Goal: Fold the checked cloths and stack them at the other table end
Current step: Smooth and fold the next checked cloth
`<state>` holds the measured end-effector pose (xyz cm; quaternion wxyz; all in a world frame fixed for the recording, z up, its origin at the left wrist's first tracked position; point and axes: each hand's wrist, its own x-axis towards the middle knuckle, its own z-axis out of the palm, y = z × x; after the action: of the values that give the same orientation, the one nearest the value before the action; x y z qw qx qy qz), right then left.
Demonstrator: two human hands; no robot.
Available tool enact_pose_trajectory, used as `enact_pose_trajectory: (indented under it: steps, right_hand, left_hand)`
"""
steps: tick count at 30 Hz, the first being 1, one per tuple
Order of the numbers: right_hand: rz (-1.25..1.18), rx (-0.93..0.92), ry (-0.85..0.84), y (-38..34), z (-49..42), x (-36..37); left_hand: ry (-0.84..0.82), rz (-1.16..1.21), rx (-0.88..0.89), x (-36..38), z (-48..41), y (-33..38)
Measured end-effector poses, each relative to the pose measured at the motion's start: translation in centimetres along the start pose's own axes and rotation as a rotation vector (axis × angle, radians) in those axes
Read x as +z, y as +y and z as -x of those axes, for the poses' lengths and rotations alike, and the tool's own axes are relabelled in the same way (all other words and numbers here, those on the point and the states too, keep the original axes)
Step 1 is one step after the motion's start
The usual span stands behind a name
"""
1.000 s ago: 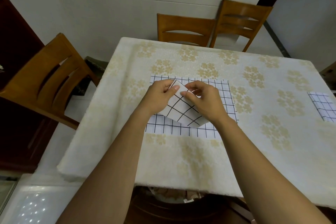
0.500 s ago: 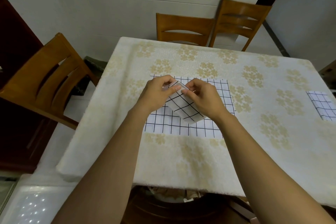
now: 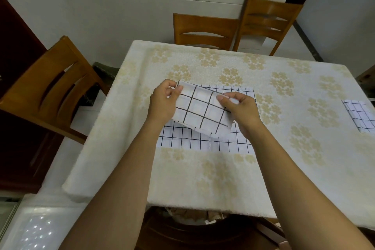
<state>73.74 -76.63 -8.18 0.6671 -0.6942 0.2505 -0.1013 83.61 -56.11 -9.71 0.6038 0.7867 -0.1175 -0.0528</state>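
Folded checked cloth [image 3: 203,110]: pinched at top corners by left hand [image 3: 163,100] and right hand [image 3: 241,109]; flat cloth [image 3: 203,142] beneath.

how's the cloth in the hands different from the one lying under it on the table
The held cloth is folded into a small rectangle; the flat cloth lies spread open. The held cloth is lifted and tilted, pinched by the left hand and right hand; the flat cloth rests on the table. The held cloth's checks look larger than the flat cloth's. Both are white with dark grid lines.
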Motion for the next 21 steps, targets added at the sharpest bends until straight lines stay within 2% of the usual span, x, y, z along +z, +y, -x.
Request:
enact_pose_trajectory:
  steps: [3,6,12,16,18,21]
  right_hand:
    - [-0.169,0.147,0.031,0.3,0.1,0.3]
    - [-0.180,0.184,0.021,0.5,0.5,0.5]
    - [0.038,-0.064,0.269,1.1,0.7,0.5]
    - [0.197,-0.185,0.291,0.9,1.7,-0.1]
    - [0.264,-0.203,0.306,0.8,2.5,-1.1]
    - [0.341,-0.203,0.391,1.0,4.0,-3.1]
  left_hand:
    - [0.016,0.026,-0.028,0.5,0.3,-0.3]
    - [0.038,0.003,-0.043,0.8,0.7,-0.3]
    - [0.021,0.007,-0.067,1.6,1.7,-0.1]
    - [-0.189,0.177,-0.257,2.0,2.0,-0.4]
    - [-0.244,0.196,-0.248,3.0,2.3,-0.5]
    - [-0.211,0.093,-0.190,5.5,3.0,0.4]
